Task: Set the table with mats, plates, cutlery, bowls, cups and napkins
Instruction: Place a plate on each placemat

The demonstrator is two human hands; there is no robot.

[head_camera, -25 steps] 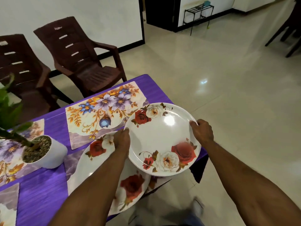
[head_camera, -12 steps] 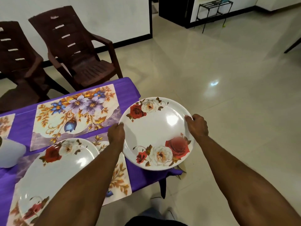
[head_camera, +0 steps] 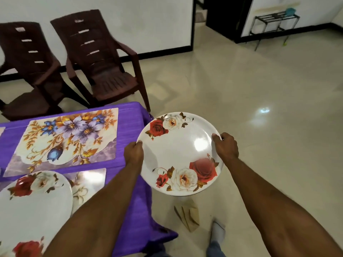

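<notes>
Rose-patterned plate [head_camera: 181, 145] hangs in the air just past the table's [head_camera: 130, 115] right edge, over the floor. Left hand [head_camera: 133, 154] and right hand [head_camera: 226, 145] pinch opposite rims; fingers underneath are hidden. A second plate [head_camera: 33, 204], cut off at the frame's left edge, lies on a mat [head_camera: 91, 178].

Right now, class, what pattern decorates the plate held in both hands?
Red and white roses on a white plate, seen in the head view.

2 dark brown plastic armchairs [head_camera: 104, 58] stood against a white wall [head_camera: 141, 19] — glossy cream floor tiles [head_camera: 259, 86] reflected light, a metal rack [head_camera: 272, 25] beyond.
</notes>
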